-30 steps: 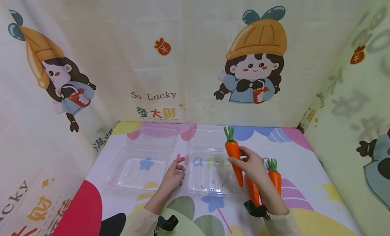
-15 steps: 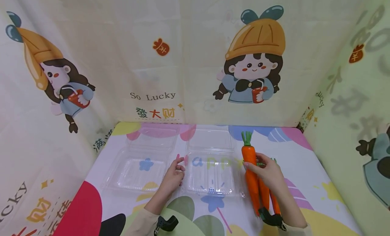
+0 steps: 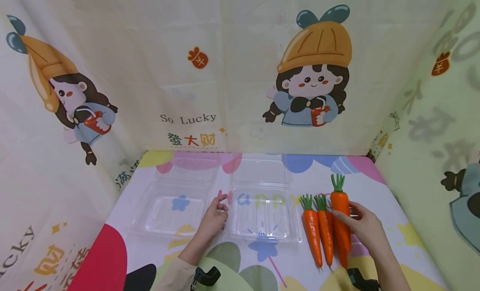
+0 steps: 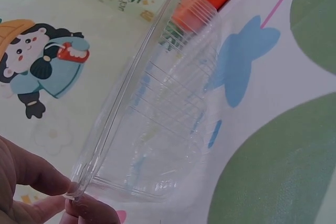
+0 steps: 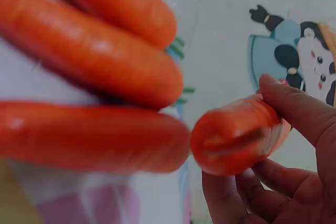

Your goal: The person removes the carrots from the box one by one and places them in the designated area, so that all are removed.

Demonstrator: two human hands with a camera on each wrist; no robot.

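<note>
My right hand (image 3: 369, 228) grips a carrot (image 3: 339, 201) with a green top, thumb on one side and fingers on the other. The held carrot is raised over the right end of a row of carrots (image 3: 312, 232) on the table, partly covering the one beneath it. In the right wrist view, the held carrot (image 5: 231, 140) points its tip at the camera. My left hand (image 3: 213, 218) pinches the rim of a clear plastic container (image 4: 157, 93) between thumb and fingers. That container (image 3: 262, 237) lies with its lid folded back, left of the carrots.
A second clear container (image 3: 150, 228), lid also folded back, lies to the left of my left hand. A patterned cloth (image 3: 292, 270) covers the table. Printed curtains (image 3: 243, 74) stand behind and along both sides.
My right hand has carried the carrot rightward, from above the container's right side to over the right end of the carrot row. The left hand has stayed at the container's rim.
</note>
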